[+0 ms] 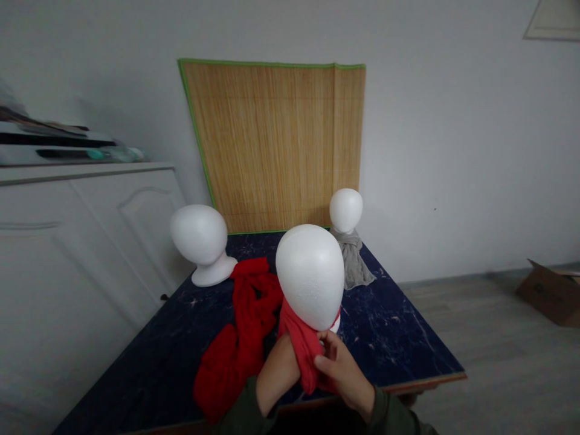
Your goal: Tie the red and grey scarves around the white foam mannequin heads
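Observation:
A white mannequin head (310, 272) stands near the table's front edge with a coral-red scarf (306, 347) around its neck. The scarf's end hangs down the front. My left hand (283, 361) reaches under this hanging part from the left, and the cloth hides its fingers. On the other side, my right hand (339, 365) has thumb and fingers closed on the scarf's edge, just below the head. To the left lies a bright red scarf (247, 326), crumpled in a long heap and touched by neither hand.
A bare white mannequin head (199, 235) leans on its base at the left. Back right, another mannequin head (346, 210) wears a grey scarf (354, 260). The dark blue marbled table (385, 338) meets a bamboo mat (276, 145) behind. A white cabinet (99, 241) flanks the left; a cardboard box (550, 294) sits on the floor.

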The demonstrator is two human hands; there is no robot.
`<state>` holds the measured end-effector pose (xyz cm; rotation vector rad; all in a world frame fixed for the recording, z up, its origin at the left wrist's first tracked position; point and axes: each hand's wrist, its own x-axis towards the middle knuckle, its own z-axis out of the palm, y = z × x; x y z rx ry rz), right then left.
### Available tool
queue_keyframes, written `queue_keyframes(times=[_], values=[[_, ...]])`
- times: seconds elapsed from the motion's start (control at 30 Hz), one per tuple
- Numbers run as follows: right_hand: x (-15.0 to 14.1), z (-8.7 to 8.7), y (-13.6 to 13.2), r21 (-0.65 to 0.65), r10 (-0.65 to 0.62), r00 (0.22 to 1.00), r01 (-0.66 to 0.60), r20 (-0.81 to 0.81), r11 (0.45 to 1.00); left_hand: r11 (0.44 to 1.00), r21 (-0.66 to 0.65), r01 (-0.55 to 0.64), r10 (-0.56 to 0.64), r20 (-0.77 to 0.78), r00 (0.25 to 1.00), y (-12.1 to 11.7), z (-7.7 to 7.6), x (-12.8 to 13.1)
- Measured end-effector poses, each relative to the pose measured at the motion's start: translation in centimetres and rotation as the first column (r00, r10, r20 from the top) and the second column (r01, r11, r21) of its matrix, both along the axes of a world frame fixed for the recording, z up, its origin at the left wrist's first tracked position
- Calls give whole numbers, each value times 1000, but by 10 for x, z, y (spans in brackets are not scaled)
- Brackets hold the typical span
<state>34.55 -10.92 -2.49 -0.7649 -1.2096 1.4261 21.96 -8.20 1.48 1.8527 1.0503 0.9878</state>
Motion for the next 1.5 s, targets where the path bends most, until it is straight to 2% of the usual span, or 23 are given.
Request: queue_keyframes(times=[0.07,0.1,0.17,0.27,0.33,0.4,0.5,0.6,0.67,0.77,0.87,1.0,1.07,1.13,1.2,1.23,1.3,1.37,1.43,1.47,1.5], values=[[1,0,3,86,-151,953,133,263,987,996,94,11,-5,-69,998,0,-2,-1],[3,0,5,151,-233,893,188,384,970,991,132,5,9,-102,995,1,-2,-3],[10,0,11,269,-349,778,239,522,933,987,148,-60,83,-161,983,1,-1,-9],[26,5,21,337,-441,658,288,611,897,976,86,-200,215,-221,951,4,0,-21],[37,9,29,355,-464,575,299,674,886,964,61,-261,268,-208,941,7,-2,-28],[43,13,35,358,-438,526,253,729,899,961,31,-274,276,-137,951,10,-8,-33],[43,12,42,415,-460,473,203,751,887,966,-135,-219,226,41,973,17,-18,-35],[39,3,47,498,-535,472,213,701,840,951,-284,-123,196,242,950,22,-25,-34],[38,-5,49,494,-523,516,207,678,844,952,-255,-169,233,247,941,22,-25,-34],[39,-13,51,460,-476,573,185,668,868,954,-56,-294,296,23,955,18,-19,-36],[40,-14,50,462,-472,590,182,655,868,943,147,-300,322,-164,933,11,-14,-37],[39,-12,48,465,-482,588,194,649,863,869,356,-342,442,-253,860,1,-9,-35],[38,-12,48,466,-485,587,198,648,862,854,383,-351,467,-268,843,-4,-6,-33],[37,-13,48,467,-488,578,199,654,862,900,277,-337,406,-246,880,-6,-3,-31],[36,-15,48,469,-496,557,204,666,859,951,68,-303,310,-151,939,-5,-2,-28],[36,-16,48,474,-503,547,207,669,856,958,-55,-280,276,-72,959,-3,-2,-27],[36,-17,47,491,-519,536,209,666,846,930,-311,-195,244,127,962,1,-4,-24],[36,-17,47,501,-527,535,209,660,840,865,-500,-33,220,319,922,6,-6,-23],[36,-16,46,499,-522,539,203,661,842,817,-567,104,184,426,886,9,-6,-22],[36,-15,45,496,-517,542,200,662,845,819,-562,111,173,428,887,9,-5,-23],[36,-14,45,493,-512,544,194,665,848,840,-538,69,177,392,903,9,-5,-24]])
